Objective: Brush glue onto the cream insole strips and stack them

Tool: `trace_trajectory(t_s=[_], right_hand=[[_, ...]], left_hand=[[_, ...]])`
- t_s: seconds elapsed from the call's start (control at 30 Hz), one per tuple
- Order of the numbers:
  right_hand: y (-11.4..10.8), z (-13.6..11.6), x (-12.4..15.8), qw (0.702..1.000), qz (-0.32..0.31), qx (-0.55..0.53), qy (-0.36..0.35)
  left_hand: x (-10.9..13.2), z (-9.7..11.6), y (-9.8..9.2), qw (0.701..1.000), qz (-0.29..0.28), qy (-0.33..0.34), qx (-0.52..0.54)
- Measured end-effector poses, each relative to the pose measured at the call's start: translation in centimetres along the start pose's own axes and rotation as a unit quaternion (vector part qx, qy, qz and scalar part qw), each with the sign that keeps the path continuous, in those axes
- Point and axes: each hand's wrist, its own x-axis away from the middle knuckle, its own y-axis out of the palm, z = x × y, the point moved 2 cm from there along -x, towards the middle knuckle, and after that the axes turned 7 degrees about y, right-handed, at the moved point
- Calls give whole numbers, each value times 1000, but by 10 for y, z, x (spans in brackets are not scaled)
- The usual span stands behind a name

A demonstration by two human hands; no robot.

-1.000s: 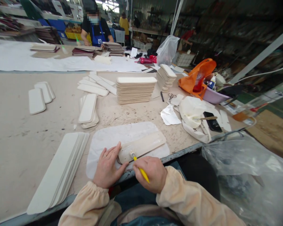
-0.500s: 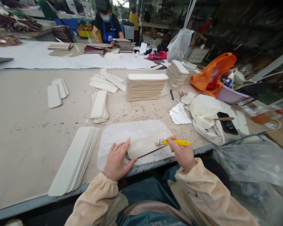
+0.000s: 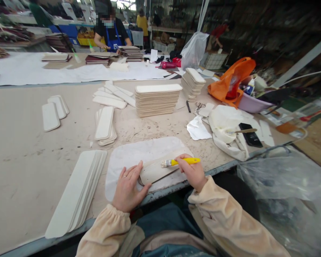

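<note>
My right hand (image 3: 192, 172) grips a paintbrush (image 3: 186, 161) by its yellow handle. The brush's pale bristles are at the upper face of a long off-white panel (image 3: 152, 172), which has rounded corners and lies on a larger white sheet (image 3: 123, 157). More thin layers show beneath the panel's left end. Around that end my left hand (image 3: 130, 187) rests with its fingers spread, the thumb by the near corner and the index finger by the far corner. Left of it, a fanned stack of long white panels (image 3: 76, 192) reaches the table's front edge.
Several shorter panel stacks (image 3: 157, 101) stand farther back. To the right lie a white cloth bag (image 3: 224, 125) with a wooden stick on it, a black phone (image 3: 250, 135), scissors (image 3: 199, 105) and a purple basin (image 3: 253, 103). A co-worker (image 3: 112, 34) stands across the table.
The brush in my right hand has moved left along the panel. My left hand keeps its place at the panel's left end. The whole view has shifted slightly.
</note>
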Motion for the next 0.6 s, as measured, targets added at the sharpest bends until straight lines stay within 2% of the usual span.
trace_trajectory(t_s=[0.07, 0.13, 0.2, 0.3, 0.37, 0.47, 0.6], right_hand=[[-18, 1, -3, 999, 46, 18, 8], [-19, 0, 1, 998, 59, -10, 5], [-3, 0, 10, 998, 20, -64, 2], [32, 0, 22, 991, -80, -110, 16], [42, 1, 22, 989, -97, -112, 25], [21, 5, 9, 994, -54, -89, 29], [-38, 10, -16, 999, 34, 16, 23]], left_hand=[[0, -1, 1, 1000, 5, 1, -3], [0, -2, 2, 1000, 11, 7, -7], [1, -3, 3, 1000, 16, 15, -13], [1, -6, 6, 999, 21, 21, -18], [1, -7, 7, 999, 20, 23, -22], [1, -7, 8, 999, 18, 28, -30], [1, -6, 7, 999, 24, 27, -32]])
